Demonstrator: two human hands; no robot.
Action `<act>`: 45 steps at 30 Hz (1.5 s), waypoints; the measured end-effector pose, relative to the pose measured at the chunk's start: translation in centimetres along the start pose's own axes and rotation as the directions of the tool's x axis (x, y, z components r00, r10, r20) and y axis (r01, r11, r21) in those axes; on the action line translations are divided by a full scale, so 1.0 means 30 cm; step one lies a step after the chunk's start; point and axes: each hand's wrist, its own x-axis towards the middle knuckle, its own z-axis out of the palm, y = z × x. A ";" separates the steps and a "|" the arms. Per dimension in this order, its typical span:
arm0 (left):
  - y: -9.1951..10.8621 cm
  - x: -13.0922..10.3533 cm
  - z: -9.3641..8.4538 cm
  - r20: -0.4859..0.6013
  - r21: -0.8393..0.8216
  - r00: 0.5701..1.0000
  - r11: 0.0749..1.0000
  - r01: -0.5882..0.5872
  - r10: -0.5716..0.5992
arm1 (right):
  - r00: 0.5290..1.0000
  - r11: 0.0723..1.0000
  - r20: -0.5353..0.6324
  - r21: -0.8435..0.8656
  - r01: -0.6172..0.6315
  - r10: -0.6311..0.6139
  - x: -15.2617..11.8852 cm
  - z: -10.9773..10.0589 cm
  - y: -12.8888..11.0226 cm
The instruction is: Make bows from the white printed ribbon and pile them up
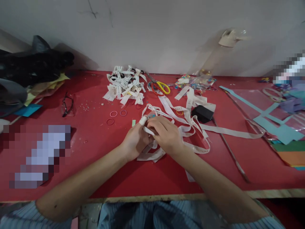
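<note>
Close together over the middle of the red table, both hands are closed on white printed ribbon (160,112). My left hand (136,140) pinches a fold of it, and something white covers the thumb tip. The fingers of my right hand (168,135) curl in against the left, holding the ribbon too. A small blue bit shows between the fingers; what it is I cannot make out. Loose lengths of the same ribbon trail under the hands and off to the right. Left of the hands lie several thin elastic bands (113,114).
Behind the hands sit a pile of tied white ribbon bows (126,83) and scissors (160,88) with yellow and red handles. A black block (202,114) rests on ribbon at right. Eyeglasses (67,104) and a black bag (30,65) are at left, coloured paper (289,154) far right.
</note>
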 end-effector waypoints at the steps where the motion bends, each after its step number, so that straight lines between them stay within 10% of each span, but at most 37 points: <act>1: -0.001 0.000 0.000 0.001 0.007 1.000 1.000 -0.012 0.012 | 1.000 1.000 -0.013 0.008 -0.020 0.020 0.003 0.001 -0.005; 11: -0.002 0.013 -0.004 0.051 0.066 0.999 0.998 0.011 -0.015 | 0.988 0.988 -0.026 0.031 -0.152 0.153 0.016 0.011 -0.019; 32: 0.014 0.002 0.006 0.005 -0.117 0.994 0.987 0.109 -0.110 | 0.980 0.977 -0.008 0.080 0.199 -0.199 0.008 -0.013 0.034; 45: 0.006 0.015 -0.025 0.134 -0.143 0.990 0.987 0.071 -0.051 | 0.999 0.997 -0.045 0.076 0.023 -0.020 0.004 0.002 0.007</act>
